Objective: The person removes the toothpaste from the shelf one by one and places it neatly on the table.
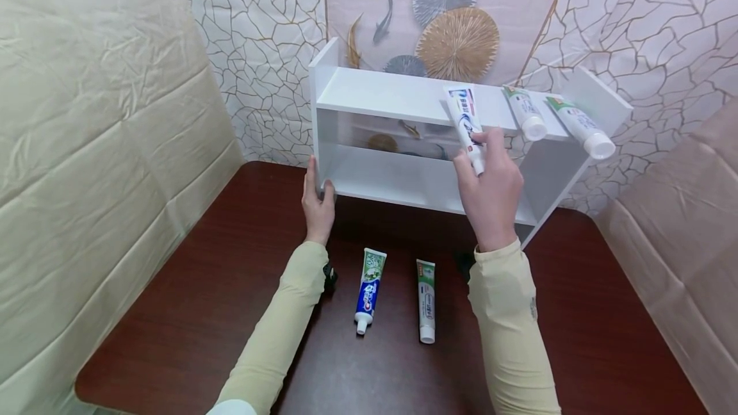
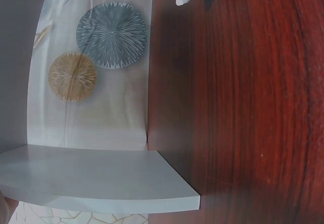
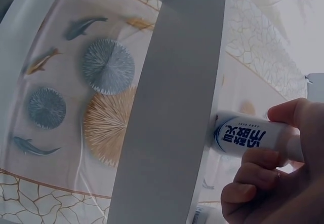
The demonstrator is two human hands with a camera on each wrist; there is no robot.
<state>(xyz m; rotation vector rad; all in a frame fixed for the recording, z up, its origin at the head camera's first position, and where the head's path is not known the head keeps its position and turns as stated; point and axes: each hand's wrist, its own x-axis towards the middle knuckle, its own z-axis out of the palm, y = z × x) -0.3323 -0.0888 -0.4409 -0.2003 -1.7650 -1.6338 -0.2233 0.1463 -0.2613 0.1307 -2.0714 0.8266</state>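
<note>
A white two-tier shelf [image 1: 383, 178] stands at the back of the table. My left hand [image 1: 319, 207] grips its left side panel low down, fingers on the outer face and thumb on the inner. Near the shelf's top board, my right hand [image 1: 494, 187] pinches a white toothpaste tube [image 1: 463, 114] by its cap end, the flat end pointing away over the board. In the right wrist view, thumb and fingers close around this tube [image 3: 245, 135]. To its right, two green-and-white toothpaste tubes [image 1: 523, 109] [image 1: 579, 123] lie on the top board, caps projecting past the front edge.
On the dark red-brown table [image 1: 230, 300], a blue-and-green toothpaste tube [image 1: 370, 284] and a green-and-grey one [image 1: 426, 303] lie in front of the shelf, caps toward me. Patterned cloth [image 1: 271, 37] hangs behind, with beige cloth walls [image 1: 98, 114] at the sides.
</note>
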